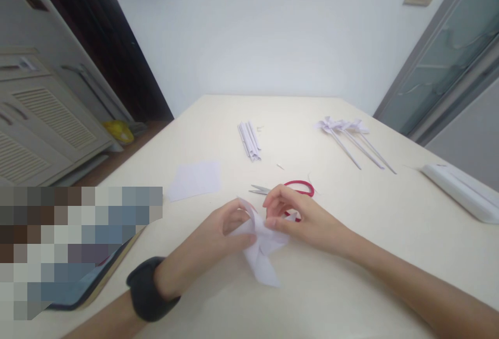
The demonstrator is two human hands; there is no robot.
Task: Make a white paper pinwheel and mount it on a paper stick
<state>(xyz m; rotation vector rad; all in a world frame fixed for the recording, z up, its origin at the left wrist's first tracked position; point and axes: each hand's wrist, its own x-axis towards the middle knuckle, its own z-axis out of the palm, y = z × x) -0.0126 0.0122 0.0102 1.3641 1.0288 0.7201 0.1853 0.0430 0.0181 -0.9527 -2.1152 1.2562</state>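
A white paper pinwheel (262, 258) is held between my two hands, its folded blades spreading toward me. My left hand (230, 232), with a dark band on the wrist, pinches the pinwheel's left side, the thumb lying near its middle. On the other side my right hand (292, 214) has thumb and fingers closed around the upper right blade. Just beyond the hands lie scissors (260, 190) with red handles, partly covered by my right hand. The fingertips behind the paper are hidden.
Flat paper sheets (195, 179) lie at left. Rolled paper sticks (249, 140) sit farther back. Finished pinwheels on sticks (343, 127) rest at the back right, above a white elongated device (462, 191). A blurred-out object (78, 250) covers the left edge. A wall (265, 32) stands behind.
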